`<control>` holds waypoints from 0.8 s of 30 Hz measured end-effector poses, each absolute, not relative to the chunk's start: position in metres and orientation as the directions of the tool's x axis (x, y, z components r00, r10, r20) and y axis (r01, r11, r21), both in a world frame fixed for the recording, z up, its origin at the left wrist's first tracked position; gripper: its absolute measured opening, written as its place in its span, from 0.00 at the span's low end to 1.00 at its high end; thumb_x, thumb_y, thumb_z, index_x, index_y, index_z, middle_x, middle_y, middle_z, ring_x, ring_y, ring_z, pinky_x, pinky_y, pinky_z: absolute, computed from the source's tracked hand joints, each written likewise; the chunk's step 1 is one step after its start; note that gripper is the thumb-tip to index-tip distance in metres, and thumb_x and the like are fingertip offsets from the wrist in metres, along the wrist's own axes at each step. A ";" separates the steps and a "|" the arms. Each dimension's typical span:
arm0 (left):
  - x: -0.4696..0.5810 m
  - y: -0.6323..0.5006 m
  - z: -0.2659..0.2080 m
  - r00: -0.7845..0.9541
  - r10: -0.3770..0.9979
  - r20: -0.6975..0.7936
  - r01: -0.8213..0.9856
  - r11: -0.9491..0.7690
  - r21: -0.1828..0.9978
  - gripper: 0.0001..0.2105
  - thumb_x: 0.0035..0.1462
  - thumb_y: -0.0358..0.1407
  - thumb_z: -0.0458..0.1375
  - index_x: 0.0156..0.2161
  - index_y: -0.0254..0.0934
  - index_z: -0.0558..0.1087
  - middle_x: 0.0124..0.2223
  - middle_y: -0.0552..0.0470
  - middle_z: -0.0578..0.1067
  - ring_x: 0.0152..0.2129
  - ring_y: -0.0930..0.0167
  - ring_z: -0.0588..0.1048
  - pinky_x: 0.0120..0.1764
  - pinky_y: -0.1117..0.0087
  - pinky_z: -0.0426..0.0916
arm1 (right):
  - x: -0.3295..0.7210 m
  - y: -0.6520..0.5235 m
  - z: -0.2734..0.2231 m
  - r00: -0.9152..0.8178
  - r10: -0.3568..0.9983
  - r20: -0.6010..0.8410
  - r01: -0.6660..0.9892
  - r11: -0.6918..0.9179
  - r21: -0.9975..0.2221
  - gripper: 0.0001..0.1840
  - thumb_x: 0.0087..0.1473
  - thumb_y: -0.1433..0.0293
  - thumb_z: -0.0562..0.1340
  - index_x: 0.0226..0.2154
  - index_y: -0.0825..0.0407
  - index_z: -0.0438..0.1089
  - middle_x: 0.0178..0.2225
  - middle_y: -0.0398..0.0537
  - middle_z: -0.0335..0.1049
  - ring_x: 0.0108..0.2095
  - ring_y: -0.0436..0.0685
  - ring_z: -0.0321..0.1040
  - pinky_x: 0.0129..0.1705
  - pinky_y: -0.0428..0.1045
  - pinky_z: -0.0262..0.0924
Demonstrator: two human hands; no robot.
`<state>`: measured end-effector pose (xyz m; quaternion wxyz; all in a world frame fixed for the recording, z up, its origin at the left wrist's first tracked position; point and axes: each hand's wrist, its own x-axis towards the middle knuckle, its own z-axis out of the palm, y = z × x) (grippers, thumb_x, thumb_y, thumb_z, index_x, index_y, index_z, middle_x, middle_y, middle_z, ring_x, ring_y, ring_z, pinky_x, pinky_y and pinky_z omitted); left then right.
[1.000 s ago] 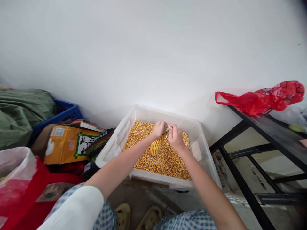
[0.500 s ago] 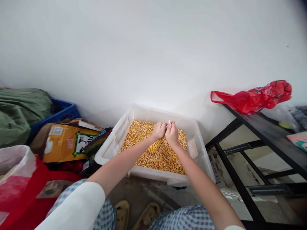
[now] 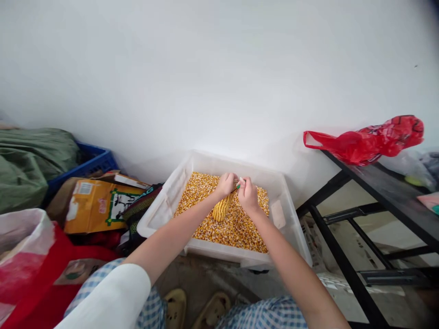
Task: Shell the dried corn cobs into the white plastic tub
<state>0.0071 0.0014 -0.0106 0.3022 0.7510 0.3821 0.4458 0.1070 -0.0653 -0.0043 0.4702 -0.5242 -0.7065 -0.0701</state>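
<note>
A clear plastic bin (image 3: 202,161) holds a layer of loose corn kernels (image 3: 199,188). Over them, my left hand (image 3: 226,184) is closed around the upper end of a yellow corn cob (image 3: 221,209), which has dark gaps between its kernel rows. My right hand (image 3: 247,194) is closed just beside it, gripping a thin tool with a white and green handle (image 3: 239,184); the tool's exact kind is too small to make out. Its slim shaft points left toward the cob's upper end, where my left fingers hide the contact.
To the right stands a black metal frame table (image 3: 387,201) with a red plastic bag (image 3: 370,141) on top. Left of the bin lie an orange carton (image 3: 92,208), a blue crate (image 3: 91,162) and a red bag (image 3: 65,256). A white wall (image 3: 206,82) rises behind.
My hands have drawn slightly apart, and more of the tool's green and white handle shows. The cob stays in my left hand. The view has shifted a little.
</note>
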 end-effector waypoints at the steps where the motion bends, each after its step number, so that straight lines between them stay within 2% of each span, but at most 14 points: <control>1: 0.006 0.003 -0.010 0.315 0.852 0.418 0.286 -0.505 0.814 0.17 0.53 0.33 0.39 0.22 0.34 0.68 0.20 0.53 0.66 0.23 0.73 0.63 0.29 0.73 0.57 | 0.107 -0.065 -0.006 -0.053 0.660 0.749 0.813 0.464 -0.352 0.10 0.56 0.68 0.44 0.33 0.53 0.58 0.23 0.47 0.66 0.23 0.53 0.62 0.26 0.46 0.52; 4: 0.004 0.006 -0.006 0.329 0.873 0.360 0.260 -0.450 0.854 0.19 0.53 0.32 0.38 0.22 0.33 0.69 0.20 0.52 0.66 0.23 0.73 0.64 0.29 0.74 0.58 | 0.104 -0.066 -0.012 -0.184 0.585 0.790 0.823 0.531 -0.201 0.10 0.55 0.69 0.45 0.31 0.53 0.58 0.24 0.48 0.65 0.24 0.53 0.62 0.28 0.47 0.53; 6: 0.004 0.005 -0.006 0.326 0.880 0.346 0.265 -0.437 0.860 0.19 0.53 0.33 0.37 0.22 0.33 0.69 0.19 0.52 0.66 0.23 0.73 0.64 0.28 0.74 0.57 | 0.102 -0.065 -0.016 -0.226 0.550 0.804 0.823 0.549 -0.144 0.09 0.55 0.68 0.45 0.30 0.53 0.58 0.23 0.49 0.64 0.25 0.54 0.61 0.29 0.48 0.54; 8: 0.005 0.002 -0.007 0.313 0.877 0.364 0.263 -0.448 0.855 0.19 0.53 0.34 0.38 0.21 0.33 0.67 0.19 0.53 0.65 0.22 0.73 0.63 0.27 0.74 0.56 | 0.101 -0.063 -0.017 -0.158 0.559 0.814 0.840 0.510 -0.187 0.10 0.55 0.68 0.45 0.29 0.53 0.58 0.22 0.48 0.63 0.24 0.54 0.61 0.28 0.48 0.53; 11: 0.009 -0.005 -0.011 0.314 0.854 0.414 0.255 -0.496 0.830 0.17 0.53 0.36 0.40 0.18 0.35 0.63 0.17 0.55 0.61 0.19 0.75 0.59 0.25 0.73 0.53 | 0.102 -0.059 -0.015 0.021 0.606 0.795 0.852 0.406 -0.332 0.11 0.56 0.68 0.44 0.31 0.53 0.58 0.21 0.48 0.64 0.23 0.54 0.61 0.25 0.47 0.51; 13: 0.012 -0.009 -0.011 0.322 0.839 0.440 0.258 -0.524 0.811 0.18 0.54 0.37 0.40 0.16 0.35 0.60 0.15 0.56 0.57 0.18 0.75 0.57 0.24 0.73 0.51 | 0.103 -0.056 -0.013 0.061 0.637 0.768 0.848 0.373 -0.377 0.11 0.56 0.67 0.44 0.31 0.53 0.58 0.22 0.48 0.65 0.22 0.54 0.62 0.25 0.47 0.50; 20: 0.018 -0.010 -0.008 0.274 0.863 0.424 0.311 -0.497 0.810 0.19 0.54 0.38 0.41 0.14 0.36 0.57 0.14 0.55 0.57 0.17 0.75 0.57 0.23 0.72 0.50 | 0.102 -0.056 -0.006 0.148 0.684 0.714 0.828 0.310 -0.468 0.13 0.57 0.66 0.43 0.31 0.52 0.58 0.21 0.46 0.65 0.21 0.53 0.61 0.23 0.46 0.47; 24: 0.012 0.000 -0.010 0.233 0.887 0.399 0.267 -0.453 0.850 0.18 0.53 0.35 0.40 0.17 0.36 0.63 0.16 0.54 0.61 0.19 0.73 0.61 0.25 0.73 0.54 | 0.101 -0.065 -0.010 0.065 0.683 0.727 0.831 0.367 -0.419 0.12 0.56 0.66 0.43 0.32 0.53 0.59 0.23 0.48 0.66 0.23 0.53 0.62 0.25 0.46 0.50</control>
